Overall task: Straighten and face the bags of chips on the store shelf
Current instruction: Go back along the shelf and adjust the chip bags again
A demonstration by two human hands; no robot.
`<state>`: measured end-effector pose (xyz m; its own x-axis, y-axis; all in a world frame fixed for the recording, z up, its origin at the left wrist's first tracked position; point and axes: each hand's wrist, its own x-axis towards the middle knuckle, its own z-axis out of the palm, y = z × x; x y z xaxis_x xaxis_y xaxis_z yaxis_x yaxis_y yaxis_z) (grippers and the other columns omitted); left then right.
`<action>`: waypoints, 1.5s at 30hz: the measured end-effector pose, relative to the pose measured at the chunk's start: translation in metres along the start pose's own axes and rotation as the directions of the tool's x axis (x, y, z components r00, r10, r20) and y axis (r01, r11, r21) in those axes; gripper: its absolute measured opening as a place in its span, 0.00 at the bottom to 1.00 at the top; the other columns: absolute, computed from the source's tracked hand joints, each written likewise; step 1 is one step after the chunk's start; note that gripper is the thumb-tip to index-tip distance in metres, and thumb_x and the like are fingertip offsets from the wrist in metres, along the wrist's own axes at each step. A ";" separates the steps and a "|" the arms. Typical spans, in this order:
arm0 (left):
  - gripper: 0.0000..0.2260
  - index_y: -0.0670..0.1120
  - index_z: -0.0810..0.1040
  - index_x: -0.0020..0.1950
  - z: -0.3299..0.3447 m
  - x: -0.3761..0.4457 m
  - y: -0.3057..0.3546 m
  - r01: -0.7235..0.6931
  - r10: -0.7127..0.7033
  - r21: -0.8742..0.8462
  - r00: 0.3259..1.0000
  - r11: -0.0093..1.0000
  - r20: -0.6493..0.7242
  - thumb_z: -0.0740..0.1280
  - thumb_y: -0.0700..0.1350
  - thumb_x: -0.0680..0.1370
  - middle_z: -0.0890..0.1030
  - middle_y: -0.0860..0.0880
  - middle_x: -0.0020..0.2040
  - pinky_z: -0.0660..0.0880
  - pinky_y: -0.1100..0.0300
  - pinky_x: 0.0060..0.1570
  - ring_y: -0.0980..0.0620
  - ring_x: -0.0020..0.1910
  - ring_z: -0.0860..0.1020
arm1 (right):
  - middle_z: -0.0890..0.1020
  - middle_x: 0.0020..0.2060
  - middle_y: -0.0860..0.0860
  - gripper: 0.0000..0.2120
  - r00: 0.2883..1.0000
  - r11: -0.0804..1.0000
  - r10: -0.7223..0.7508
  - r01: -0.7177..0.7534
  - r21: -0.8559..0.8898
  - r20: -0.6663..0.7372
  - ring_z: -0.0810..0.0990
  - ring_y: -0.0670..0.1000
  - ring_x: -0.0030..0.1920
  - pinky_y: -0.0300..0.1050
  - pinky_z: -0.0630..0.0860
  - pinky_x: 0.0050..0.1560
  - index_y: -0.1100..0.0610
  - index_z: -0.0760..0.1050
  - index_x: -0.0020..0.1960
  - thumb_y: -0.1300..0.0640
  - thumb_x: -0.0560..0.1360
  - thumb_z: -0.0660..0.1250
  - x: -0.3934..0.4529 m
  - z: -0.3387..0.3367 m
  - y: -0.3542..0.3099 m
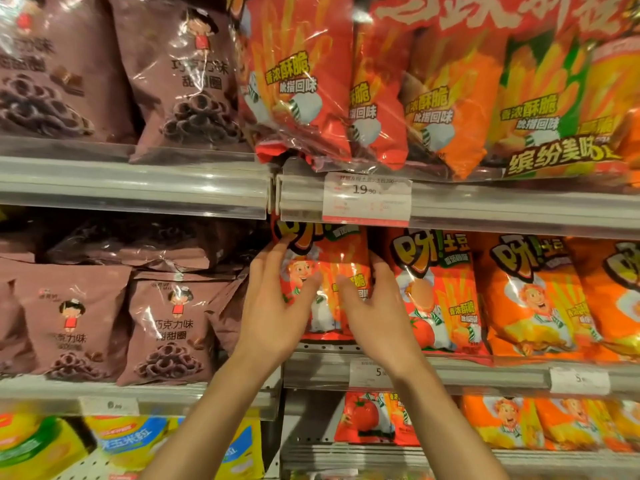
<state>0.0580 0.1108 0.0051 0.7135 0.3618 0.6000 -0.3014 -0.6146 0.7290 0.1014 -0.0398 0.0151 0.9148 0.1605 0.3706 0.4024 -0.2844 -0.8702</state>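
A red bag of chips (332, 258) with a cartoon chef stands upright at the left end of the middle shelf (450, 372), under the price rail. My left hand (273, 313) grips its left edge, thumb on the front. My right hand (377, 313) grips its right edge, fingers tucked between it and the neighbouring red bag (436, 292). Orange bags (533, 299) of the same brand stand further right, facing out.
Brown bags of chocolate rings (166, 327) fill the shelf to the left, one lying flat behind. Large multipacks (433, 91) overhang the upper shelf with a price tag (367, 199). Yellow bags (131, 441) and more red and orange bags (502, 420) sit below.
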 end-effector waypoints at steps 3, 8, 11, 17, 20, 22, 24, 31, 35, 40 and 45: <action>0.29 0.57 0.62 0.78 0.012 -0.006 -0.003 0.033 -0.032 -0.010 0.997 0.999 0.075 0.70 0.53 0.79 0.66 0.55 0.73 0.61 0.75 0.65 0.69 0.66 0.63 | 0.74 0.68 0.52 0.25 0.999 0.998 0.049 -0.049 -0.035 0.014 0.74 0.54 0.67 0.57 0.72 0.68 0.51 0.62 0.76 0.50 0.81 0.62 -0.003 -0.002 0.006; 0.43 0.59 0.52 0.81 0.008 0.001 -0.010 0.212 -0.192 -0.229 0.975 0.950 0.109 0.70 0.65 0.72 0.64 0.59 0.77 0.62 0.53 0.75 0.60 0.75 0.64 | 0.57 0.80 0.51 0.40 0.987 0.988 0.145 -0.141 -0.058 0.066 0.59 0.53 0.78 0.47 0.60 0.73 0.53 0.45 0.82 0.37 0.80 0.58 0.010 0.001 0.004; 0.45 0.59 0.51 0.81 0.009 0.016 -0.010 0.288 -0.258 -0.212 0.953 0.934 0.159 0.65 0.71 0.69 0.70 0.57 0.72 0.65 0.52 0.73 0.56 0.73 0.68 | 0.66 0.76 0.55 0.41 0.983 0.982 0.180 -0.177 -0.065 0.040 0.67 0.56 0.73 0.41 0.62 0.60 0.54 0.46 0.81 0.35 0.79 0.58 0.027 0.006 -0.004; 0.31 0.66 0.48 0.79 0.014 0.019 -0.020 0.232 -0.200 -0.145 0.957 0.962 0.209 0.58 0.67 0.80 0.68 0.54 0.77 0.65 0.43 0.73 0.51 0.75 0.68 | 0.76 0.64 0.61 0.23 0.989 0.973 0.143 -0.147 -0.178 -0.032 0.76 0.61 0.59 0.47 0.67 0.51 0.62 0.65 0.71 0.47 0.83 0.54 0.023 0.015 0.006; 0.28 0.73 0.48 0.76 0.014 0.016 -0.021 0.226 -0.198 -0.133 0.961 0.965 0.192 0.55 0.71 0.78 0.68 0.54 0.77 0.66 0.42 0.72 0.50 0.75 0.69 | 0.74 0.63 0.57 0.26 0.993 0.991 0.095 -0.102 -0.092 -0.074 0.73 0.59 0.63 0.46 0.65 0.54 0.59 0.60 0.75 0.44 0.83 0.54 0.022 0.017 0.008; 0.29 0.68 0.49 0.78 0.017 0.015 -0.021 0.209 -0.191 -0.102 0.968 0.972 0.165 0.54 0.69 0.79 0.67 0.52 0.77 0.66 0.43 0.72 0.49 0.75 0.68 | 0.74 0.65 0.60 0.25 0.992 0.994 0.066 -0.075 -0.085 -0.103 0.72 0.60 0.66 0.46 0.65 0.57 0.58 0.62 0.75 0.44 0.83 0.54 0.023 0.019 0.009; 0.29 0.63 0.49 0.80 0.019 0.015 -0.020 0.191 -0.181 -0.057 0.973 0.980 0.145 0.54 0.67 0.81 0.65 0.51 0.78 0.65 0.49 0.70 0.47 0.75 0.67 | 0.74 0.66 0.62 0.25 0.990 0.992 0.065 -0.078 -0.103 -0.128 0.72 0.61 0.67 0.47 0.65 0.59 0.59 0.62 0.75 0.45 0.83 0.55 0.024 0.020 0.010; 0.35 0.62 0.44 0.81 0.009 0.005 -0.009 0.066 -0.066 0.004 0.990 0.998 0.128 0.53 0.71 0.78 0.52 0.53 0.82 0.60 0.51 0.74 0.52 0.79 0.57 | 0.62 0.74 0.41 0.35 0.996 0.986 -0.088 0.082 -0.142 -0.035 0.58 0.40 0.75 0.31 0.55 0.67 0.52 0.52 0.81 0.33 0.81 0.49 0.006 0.002 0.010; 0.28 0.54 0.62 0.79 0.012 -0.004 -0.002 -0.250 0.238 0.325 0.968 0.912 0.078 0.60 0.62 0.81 0.53 0.46 0.82 0.55 0.46 0.76 0.46 0.81 0.52 | 0.71 0.65 0.44 0.25 0.914 0.883 -0.376 0.302 -0.360 -0.155 0.65 0.39 0.67 0.28 0.59 0.67 0.56 0.69 0.72 0.42 0.83 0.53 -0.002 -0.037 0.016; 0.28 0.53 0.66 0.78 0.028 -0.001 0.001 -0.370 0.305 0.575 0.929 0.730 0.210 0.58 0.63 0.81 0.60 0.44 0.80 0.52 0.39 0.77 0.40 0.81 0.51 | 0.70 0.72 0.60 0.29 0.931 0.700 -0.323 0.114 -0.705 -0.170 0.59 0.61 0.77 0.60 0.50 0.78 0.60 0.68 0.73 0.41 0.81 0.53 0.004 -0.074 0.045; 0.30 0.54 0.59 0.81 0.036 -0.002 -0.007 -0.341 0.257 0.621 0.940 0.706 0.224 0.53 0.66 0.82 0.51 0.44 0.83 0.49 0.39 0.78 0.43 0.82 0.44 | 0.63 0.78 0.59 0.35 0.944 0.559 -0.305 0.074 -0.826 -0.122 0.55 0.61 0.79 0.64 0.49 0.78 0.59 0.60 0.79 0.36 0.82 0.48 0.007 -0.071 0.060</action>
<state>0.0817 0.0889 -0.0125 0.7346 0.0251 0.6780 -0.0633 -0.9924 0.1054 0.1341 -0.1228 -0.0116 0.7454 0.1228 0.6552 0.3209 -0.9276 -0.1913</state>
